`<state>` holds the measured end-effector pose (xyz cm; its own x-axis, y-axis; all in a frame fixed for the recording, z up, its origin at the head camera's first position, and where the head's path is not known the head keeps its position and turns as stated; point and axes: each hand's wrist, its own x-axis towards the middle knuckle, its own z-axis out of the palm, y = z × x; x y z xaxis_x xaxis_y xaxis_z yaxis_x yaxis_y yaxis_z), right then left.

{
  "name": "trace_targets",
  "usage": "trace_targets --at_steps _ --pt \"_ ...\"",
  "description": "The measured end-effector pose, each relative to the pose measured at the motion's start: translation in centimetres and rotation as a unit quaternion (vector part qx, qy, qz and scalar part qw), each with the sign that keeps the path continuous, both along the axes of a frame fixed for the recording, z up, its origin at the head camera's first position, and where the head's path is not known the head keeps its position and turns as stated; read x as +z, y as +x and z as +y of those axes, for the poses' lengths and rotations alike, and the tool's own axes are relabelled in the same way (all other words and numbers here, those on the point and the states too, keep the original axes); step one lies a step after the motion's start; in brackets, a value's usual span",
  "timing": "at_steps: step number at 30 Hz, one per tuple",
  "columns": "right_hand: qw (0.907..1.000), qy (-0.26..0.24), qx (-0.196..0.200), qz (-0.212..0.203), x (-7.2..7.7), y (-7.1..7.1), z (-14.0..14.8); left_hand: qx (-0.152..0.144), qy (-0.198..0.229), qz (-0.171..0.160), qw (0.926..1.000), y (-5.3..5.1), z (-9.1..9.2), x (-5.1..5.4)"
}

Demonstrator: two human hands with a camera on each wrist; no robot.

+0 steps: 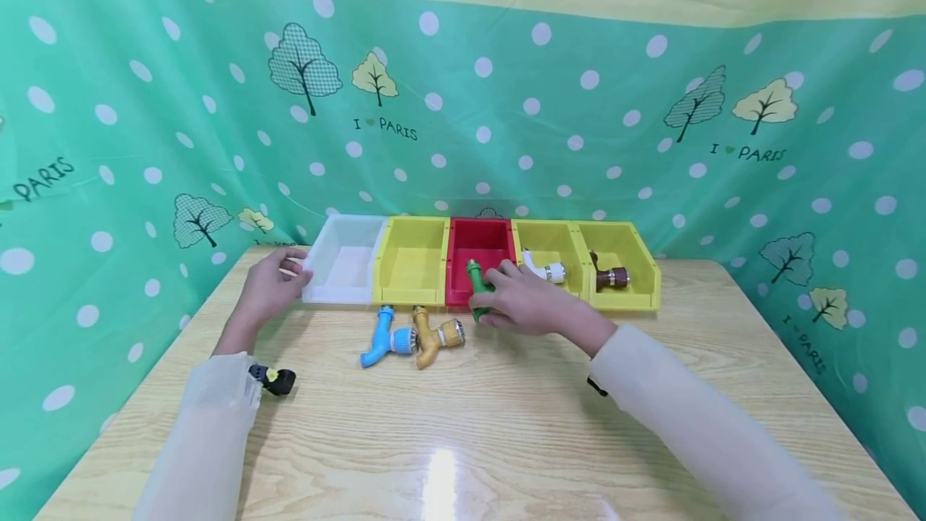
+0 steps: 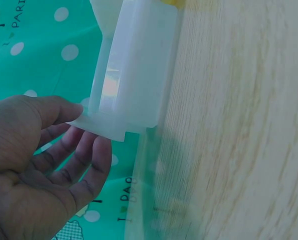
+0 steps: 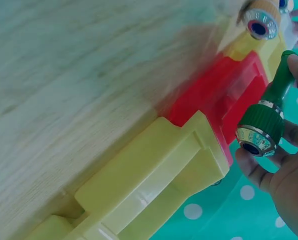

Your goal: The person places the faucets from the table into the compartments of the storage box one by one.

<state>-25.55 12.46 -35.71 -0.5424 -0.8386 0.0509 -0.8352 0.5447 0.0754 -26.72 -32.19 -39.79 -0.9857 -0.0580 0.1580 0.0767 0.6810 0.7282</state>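
My right hand (image 1: 526,298) pinches a green faucet (image 1: 478,288) at the front of the red bin (image 1: 481,239); in the right wrist view the thumb lies on the end of the green faucet (image 3: 274,105), fingers behind it. My left hand (image 1: 273,286) holds the left edge of the white bin (image 1: 343,293), thumb on top and fingers below in the left wrist view. A blue faucet (image 1: 383,338) and an orange-yellow faucet (image 1: 432,338) lie side by side on the table before the yellow bin (image 1: 409,295).
Right of the red bin, one yellow bin (image 1: 548,233) holds a white faucet (image 1: 544,268) and the end yellow bin (image 1: 644,272) a brown faucet (image 1: 611,276). A green dotted curtain (image 1: 477,103) hangs behind the wooden table (image 1: 347,441).
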Motion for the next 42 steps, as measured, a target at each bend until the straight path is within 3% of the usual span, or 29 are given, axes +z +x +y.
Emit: trace_targets --at_steps 11,18,30,42 --pt "0.9991 -0.013 -0.041 0.003 0.3 -2.3 -1.5 0.0 0.0 0.003 1.0 -0.1 -0.1 -0.1" --pt "0.998 0.001 -0.062 0.003 -0.5 -4.0 -2.4 0.001 0.004 0.001 1.0 0.0 -0.1 -0.1" --pt "0.9904 0.028 -0.128 -0.044 -1.0 -5.8 -4.1 0.002 0.005 -0.005 1.0 0.0 0.0 0.0" --pt "0.9855 0.042 -0.145 -0.078 -1.7 -6.8 -4.7 0.006 0.003 -0.005 1.0 0.0 0.1 0.0"
